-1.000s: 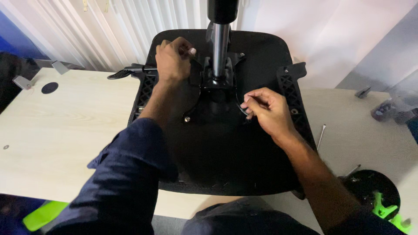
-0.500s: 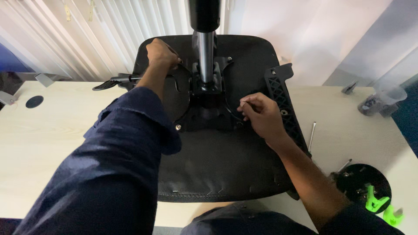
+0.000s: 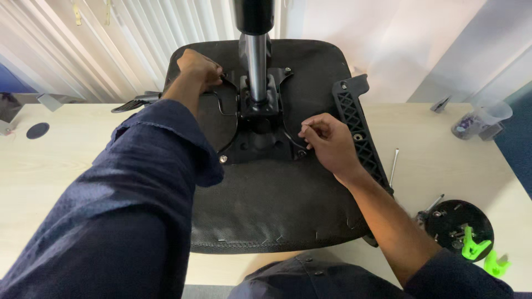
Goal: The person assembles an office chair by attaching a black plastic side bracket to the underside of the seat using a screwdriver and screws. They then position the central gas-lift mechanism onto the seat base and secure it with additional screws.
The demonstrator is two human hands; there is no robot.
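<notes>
Bracing seat: left hand gripping mechanism plate far edge; keep steady.
R hand: right hand fingers pinched at plate's near corner, prob. a small screw; start straight.

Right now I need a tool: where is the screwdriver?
In the head view the screwdriver lies on the table, on the right, just beyond the seat's black armrest bracket.

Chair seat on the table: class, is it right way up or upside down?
Upside down: the chair seat shows its mounting plate and gas cylinder pointing up.
</notes>
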